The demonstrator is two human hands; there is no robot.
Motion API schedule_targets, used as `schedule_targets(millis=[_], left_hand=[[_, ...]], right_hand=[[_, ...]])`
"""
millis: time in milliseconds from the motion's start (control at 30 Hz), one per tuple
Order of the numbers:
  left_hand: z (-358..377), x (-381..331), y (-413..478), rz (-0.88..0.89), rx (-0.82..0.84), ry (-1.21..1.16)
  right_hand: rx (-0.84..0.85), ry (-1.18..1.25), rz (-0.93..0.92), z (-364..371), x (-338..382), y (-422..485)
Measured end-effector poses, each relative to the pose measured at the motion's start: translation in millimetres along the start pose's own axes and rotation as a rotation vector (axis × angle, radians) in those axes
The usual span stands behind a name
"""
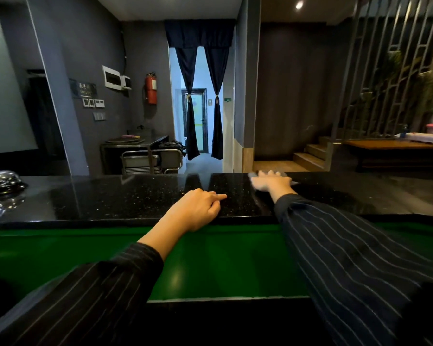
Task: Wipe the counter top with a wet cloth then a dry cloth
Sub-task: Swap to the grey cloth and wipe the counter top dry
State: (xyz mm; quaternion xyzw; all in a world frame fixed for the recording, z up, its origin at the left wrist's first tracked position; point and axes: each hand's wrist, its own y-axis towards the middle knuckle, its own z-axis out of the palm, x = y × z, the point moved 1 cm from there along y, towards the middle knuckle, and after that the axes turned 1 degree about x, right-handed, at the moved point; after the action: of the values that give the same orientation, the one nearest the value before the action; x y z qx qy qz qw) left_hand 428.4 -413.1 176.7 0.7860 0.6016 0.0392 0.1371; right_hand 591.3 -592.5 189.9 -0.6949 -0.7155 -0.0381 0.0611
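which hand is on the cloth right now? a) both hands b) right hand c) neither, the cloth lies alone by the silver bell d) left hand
b: the right hand is stretched to the far edge of the black counter top, pressed flat on the pale, blurred cloth, while the left hand rests bare on the near edge with no cloth under it.

blurred: our right hand (273, 183) smears, its fingers unclear | hidden: the cloth (254, 175) lies mostly under that palm, colour unclear | cut off: metal dome (3, 182), far left of our left hand (198, 208)
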Motion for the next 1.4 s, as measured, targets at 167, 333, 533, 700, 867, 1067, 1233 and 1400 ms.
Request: schedule_targets(millis=[167,333,533,700,867,1067,1233,1400], left_hand=[[-7,-4,-12,0.008,-0.075,0.031],[-20,31,-52,0.087,-0.104,0.215],[-38,143,-128,-0.23,0.065,0.171],[-36,143,-123,-0.29,0.08,0.077],[-38,147,-128,-0.254,0.077,0.072],[-34,158,-143,-0.161,-0.004,0.117],[-54,180,-143,-0.005,0.031,0.116],[-70,241,-146,-0.103,0.096,0.173]], right_hand=[[0.034,0.004,-0.307,11,57,-67],[0.071,0.008,-0.336,3,6,-86],[-0.054,0.033,0.203,4,-18,-105],[-0.08,-0.018,0.357,16,107,-142],[-0.113,0.0,-0.293,51,237,-182],[0.04,-0.001,-0.511,25,184,-180],[-0.074,0.056,-0.118,15,99,-150],[-0.009,0.004,0.167,21,119,-130]])
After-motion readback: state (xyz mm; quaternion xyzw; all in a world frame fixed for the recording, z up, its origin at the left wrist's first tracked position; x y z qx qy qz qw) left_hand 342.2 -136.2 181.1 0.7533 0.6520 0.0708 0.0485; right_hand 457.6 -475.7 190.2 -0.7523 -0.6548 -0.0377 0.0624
